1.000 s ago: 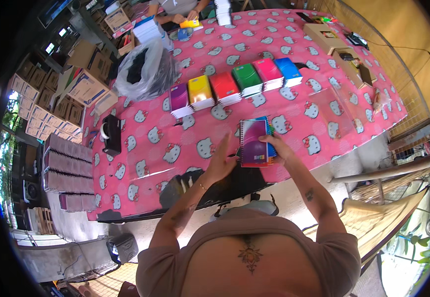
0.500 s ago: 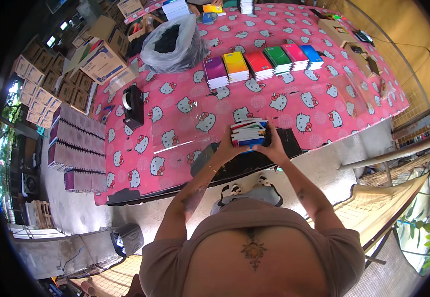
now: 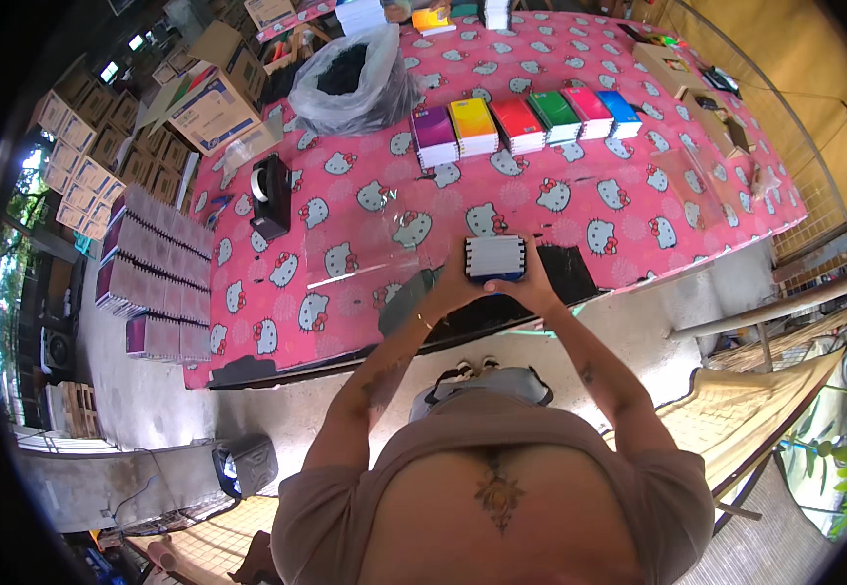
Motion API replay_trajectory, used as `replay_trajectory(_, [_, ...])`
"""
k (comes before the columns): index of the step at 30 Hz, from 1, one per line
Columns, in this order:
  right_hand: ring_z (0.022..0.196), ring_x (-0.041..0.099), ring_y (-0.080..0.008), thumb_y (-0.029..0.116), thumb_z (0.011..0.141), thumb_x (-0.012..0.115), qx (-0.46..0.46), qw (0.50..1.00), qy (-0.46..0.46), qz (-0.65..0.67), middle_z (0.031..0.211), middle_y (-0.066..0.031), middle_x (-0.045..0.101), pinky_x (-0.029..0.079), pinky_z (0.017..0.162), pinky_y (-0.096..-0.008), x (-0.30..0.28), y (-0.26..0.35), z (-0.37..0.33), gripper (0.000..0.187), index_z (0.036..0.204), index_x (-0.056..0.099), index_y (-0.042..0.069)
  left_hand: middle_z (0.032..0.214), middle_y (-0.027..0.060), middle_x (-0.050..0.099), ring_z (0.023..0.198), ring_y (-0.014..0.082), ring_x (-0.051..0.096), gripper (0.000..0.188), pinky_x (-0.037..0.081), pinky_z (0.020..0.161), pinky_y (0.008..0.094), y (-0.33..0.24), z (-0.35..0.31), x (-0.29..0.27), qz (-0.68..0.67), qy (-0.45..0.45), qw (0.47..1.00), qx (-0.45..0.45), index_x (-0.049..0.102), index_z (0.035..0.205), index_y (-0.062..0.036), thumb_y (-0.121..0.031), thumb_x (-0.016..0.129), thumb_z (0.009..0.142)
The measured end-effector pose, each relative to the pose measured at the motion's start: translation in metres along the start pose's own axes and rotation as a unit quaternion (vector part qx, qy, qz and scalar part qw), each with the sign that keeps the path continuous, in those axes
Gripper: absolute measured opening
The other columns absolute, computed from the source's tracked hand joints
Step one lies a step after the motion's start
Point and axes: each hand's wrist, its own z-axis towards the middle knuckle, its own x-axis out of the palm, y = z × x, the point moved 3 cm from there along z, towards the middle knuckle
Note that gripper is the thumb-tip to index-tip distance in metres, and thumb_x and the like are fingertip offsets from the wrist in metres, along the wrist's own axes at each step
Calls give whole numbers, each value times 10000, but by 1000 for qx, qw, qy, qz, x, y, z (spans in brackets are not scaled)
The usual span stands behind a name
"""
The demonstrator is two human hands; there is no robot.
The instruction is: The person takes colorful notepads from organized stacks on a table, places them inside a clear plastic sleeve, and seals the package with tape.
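Between my two palms, close to the table's near edge, is a compact stack of spiral notebooks (image 3: 495,257), its white page edges and black coils facing up. My left hand (image 3: 454,283) presses on its left side, and my right hand (image 3: 534,283) grips the right side with the thumb across the near face. Beyond them runs a row of notebook stacks: purple (image 3: 434,135), yellow (image 3: 472,117), red (image 3: 518,123), green (image 3: 553,113), pink (image 3: 587,111) and blue (image 3: 618,111).
A black tape dispenser (image 3: 270,210) stands on the pink patterned tablecloth (image 3: 550,226). Behind it are a plastic bag (image 3: 384,97) with dark contents and an open carton (image 3: 211,115). Piles of purple notebooks (image 3: 155,263) line the left side. Another person's hand (image 3: 397,12) shows at the far edge.
The notebooks in my hands were uneven and fanned, with coloured covers showing; now they sit squared together. My hands stay around them. The whole view has shifted slightly.
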Motion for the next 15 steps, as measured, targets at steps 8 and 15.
replay_trajectory(8, [1125,608,-220,174,632,939,18,997,15,-68,1179,-131,631,477,982,-378,-11,-17,-6,876,1321,410,63,1309,214,528,1262,351,515,961,399,1064,485,-65,-1,-20,281,73,957,4,404,1341,33,-404,900,643])
replay_trajectory(15, [1021,656,-227,120,661,902,-2,998,8,-67,1113,-132,657,529,877,-370,-11,-30,2,788,1290,432,69,1441,290,424,1394,406,375,1097,257,1159,535,-104,16,26,550,125,825,23,304,1437,100,-618,748,736])
